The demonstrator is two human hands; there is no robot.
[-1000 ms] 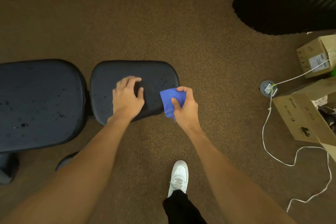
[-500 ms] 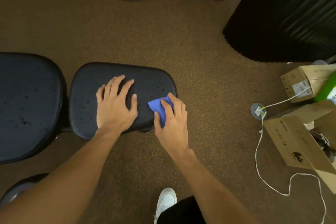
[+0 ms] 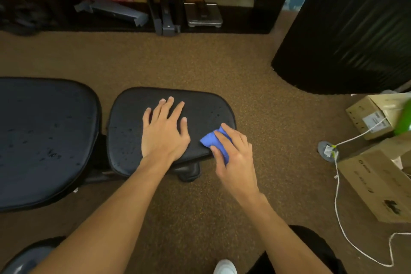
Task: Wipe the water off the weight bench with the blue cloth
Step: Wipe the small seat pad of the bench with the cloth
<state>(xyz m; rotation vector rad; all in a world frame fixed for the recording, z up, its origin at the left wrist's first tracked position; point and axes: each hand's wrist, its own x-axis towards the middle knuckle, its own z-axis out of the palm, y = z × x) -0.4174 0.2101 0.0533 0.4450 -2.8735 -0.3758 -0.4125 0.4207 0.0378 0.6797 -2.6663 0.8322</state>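
The weight bench shows two black pads: a small seat pad (image 3: 126, 131) in the middle and a bigger back pad (image 3: 44, 140) at the left, both dotted with water drops. My left hand (image 3: 164, 133) lies flat and spread on the seat pad. My right hand (image 3: 233, 151) presses the folded blue cloth (image 3: 210, 140) onto the seat pad's near right corner, fingers over it. Part of the cloth hangs over the pad's edge under my palm.
Brown carpet lies all around. A large black ribbed cylinder (image 3: 355, 29) stands at the back right. Cardboard boxes (image 3: 378, 180) and a white cord (image 3: 338, 196) lie at the right. Dark shelving with a scale (image 3: 203, 15) runs along the back. My white shoe (image 3: 224, 268) is at the bottom.
My right hand turned palm down and laid the blue cloth onto the seat pad's right corner. My left hand stayed flat on the pad. My head tilted up, showing the shelving.
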